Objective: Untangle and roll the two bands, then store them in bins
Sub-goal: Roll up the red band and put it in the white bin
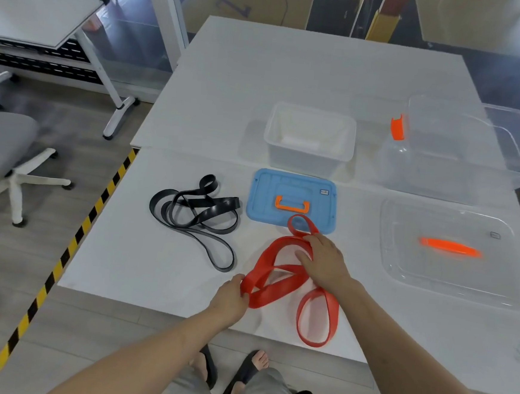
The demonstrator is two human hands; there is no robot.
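A red band (263, 290) lies in twisted loops near the table's front edge. My left hand (230, 297) grips its left fold. My right hand (325, 261) holds an upper loop, fingers curled over the band. One red loop (317, 322) hangs over the table edge, another reaches onto the blue lid. A black band (195, 213) lies tangled to the left, untouched. A small white bin (310, 138) stands open behind the blue lid. A large clear bin (462, 144) with orange latches stands at the right rear.
A blue lid (292, 199) with an orange handle lies in front of the white bin. A clear lid (447, 252) with an orange handle lies at the right. Left of the table is yellow-black floor tape (75, 238) and an office chair (3, 158).
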